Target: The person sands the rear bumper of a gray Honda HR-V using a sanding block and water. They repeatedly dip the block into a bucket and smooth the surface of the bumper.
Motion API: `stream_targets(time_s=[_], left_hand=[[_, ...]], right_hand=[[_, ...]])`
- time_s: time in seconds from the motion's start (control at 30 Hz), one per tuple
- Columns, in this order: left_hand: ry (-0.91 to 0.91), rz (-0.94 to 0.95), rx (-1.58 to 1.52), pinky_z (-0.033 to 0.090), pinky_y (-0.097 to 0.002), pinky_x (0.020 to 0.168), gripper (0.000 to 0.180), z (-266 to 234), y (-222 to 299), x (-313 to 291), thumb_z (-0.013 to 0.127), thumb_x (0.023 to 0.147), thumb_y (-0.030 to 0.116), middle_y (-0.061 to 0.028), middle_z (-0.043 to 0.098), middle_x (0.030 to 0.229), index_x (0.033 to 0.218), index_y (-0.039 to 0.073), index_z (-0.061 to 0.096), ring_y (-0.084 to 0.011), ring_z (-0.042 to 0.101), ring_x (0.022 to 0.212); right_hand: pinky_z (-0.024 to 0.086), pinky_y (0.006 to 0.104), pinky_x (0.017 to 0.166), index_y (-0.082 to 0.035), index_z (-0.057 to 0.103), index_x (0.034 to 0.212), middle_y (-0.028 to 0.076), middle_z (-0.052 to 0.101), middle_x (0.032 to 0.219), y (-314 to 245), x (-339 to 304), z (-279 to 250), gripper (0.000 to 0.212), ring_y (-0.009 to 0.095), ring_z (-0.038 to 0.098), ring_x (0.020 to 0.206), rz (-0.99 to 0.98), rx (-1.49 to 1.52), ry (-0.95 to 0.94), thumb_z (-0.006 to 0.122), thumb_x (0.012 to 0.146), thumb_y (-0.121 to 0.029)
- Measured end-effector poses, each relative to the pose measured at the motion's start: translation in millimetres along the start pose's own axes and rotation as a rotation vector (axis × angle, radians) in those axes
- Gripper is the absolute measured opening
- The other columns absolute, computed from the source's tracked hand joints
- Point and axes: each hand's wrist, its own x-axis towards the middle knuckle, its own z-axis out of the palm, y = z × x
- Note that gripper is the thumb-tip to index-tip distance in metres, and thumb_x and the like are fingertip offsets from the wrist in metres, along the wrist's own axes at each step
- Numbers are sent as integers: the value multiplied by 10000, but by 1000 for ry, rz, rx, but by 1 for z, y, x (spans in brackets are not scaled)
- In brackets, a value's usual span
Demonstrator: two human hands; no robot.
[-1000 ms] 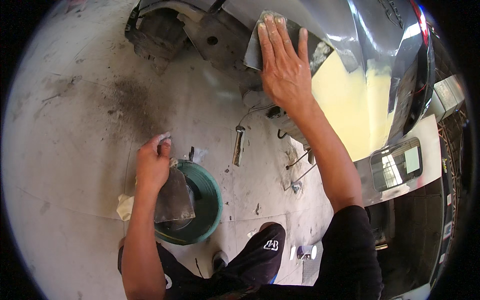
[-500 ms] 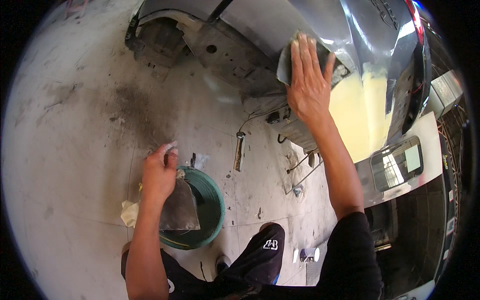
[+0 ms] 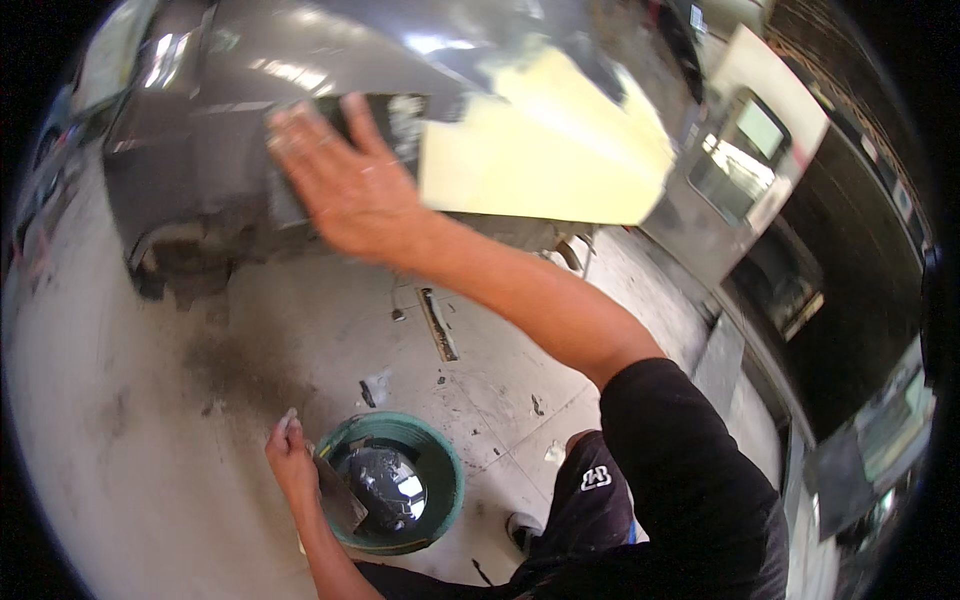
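Observation:
My right hand [image 3: 345, 185] lies with its fingers spread over a dark sheet of sandpaper [image 3: 287, 203], pressing it to the grey car body panel [image 3: 205, 140]. A patch of pale yellow filler [image 3: 530, 150] covers the panel to the right of that hand. Low on the left, my left hand [image 3: 290, 462] has its thumb and fingertips together and holds a stiff dark grey sheet [image 3: 342, 500] by the rim of a round green tub [image 3: 448, 450]. Dark water in the tub reflects light. How the fingers grip the grey sheet is partly hidden.
A narrow metal strip [image 3: 437, 325] and scraps of debris lie on the pale tiled floor [image 3: 150, 420] under the car. A light vehicle panel with a window [image 3: 740, 155] stands at the right. My knee and shoe are beside the tub.
The view has swung, showing more of the panel on the left. My right hand has shifted left along the panel with the sandpaper. The grey sheet now covers less of the tub.

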Motion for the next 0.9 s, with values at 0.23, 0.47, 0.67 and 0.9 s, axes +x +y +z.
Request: stream_targets(time_s=[0.23, 0.47, 0.67, 0.9], left_hand=[[-121, -5, -80, 451, -288, 752, 289, 20, -30, 12, 518, 946, 132, -75, 619, 967, 1154, -44, 616, -141, 535, 830], [-191, 23, 30, 418, -272, 596, 240, 48, -24, -12, 533, 926, 121, -29, 558, 785, 1050, -55, 639, -110, 501, 681], [-230, -65, 366, 451, -274, 709, 305, 36, -11, -17, 538, 926, 186, -88, 621, 885, 1096, -47, 638, -153, 565, 807], [-181, -108, 290, 466, -300, 790, 320, 109, 64, -134, 519, 934, 197, -79, 617, 973, 1166, -8, 603, -191, 591, 913]], right_hand=[[175, 509, 1153, -30, 384, 1393, 179, 411, 1430, -55, -154, -69, 570, 285, 347, 1372, 10, 656, -410, 461, 843, -158], [498, 425, 879, -117, 447, 1356, 181, 597, 1208, 11, -416, -141, 534, 349, 609, 1049, 904, 505, -1007, 440, 827, -39], [511, 460, 768, -166, 511, 1311, 169, 667, 1029, -1, -523, -147, 564, 367, 637, 923, 1159, 730, -949, 461, 773, -4], [489, 405, 840, -110, 602, 1233, 201, 649, 1079, 11, -622, -95, 597, 387, 608, 945, 1203, 1253, -478, 428, 695, 81]])
